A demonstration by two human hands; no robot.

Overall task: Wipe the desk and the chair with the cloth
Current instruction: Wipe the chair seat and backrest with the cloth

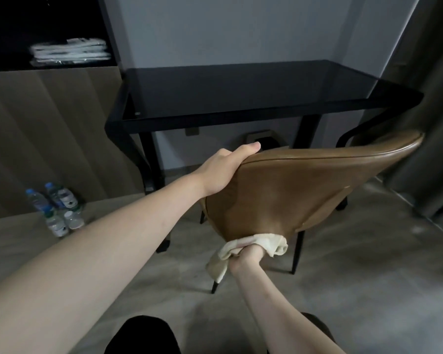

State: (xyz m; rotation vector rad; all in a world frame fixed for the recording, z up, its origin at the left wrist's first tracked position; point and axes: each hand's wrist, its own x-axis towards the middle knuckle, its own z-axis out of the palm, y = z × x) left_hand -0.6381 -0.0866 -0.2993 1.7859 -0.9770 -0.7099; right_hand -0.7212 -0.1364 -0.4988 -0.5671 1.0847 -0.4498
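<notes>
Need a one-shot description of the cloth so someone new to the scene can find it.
Start at the black glass-topped desk, then drop to the brown leather chair in front of it, its back facing the camera. At the backrest's lower edge, the right hand grips a crumpled cream cloth against the leather. It is the only pale, soft thing on the chair.

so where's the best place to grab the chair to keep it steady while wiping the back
Grip the chair along the top rim of its backrest, coming from behind and above. The rim is a narrow curved edge that a palm can wrap over, thumb on top. The left hand already holds it there near the left corner, leaving the back panel free for the right hand pressing the cloth low down.
</notes>
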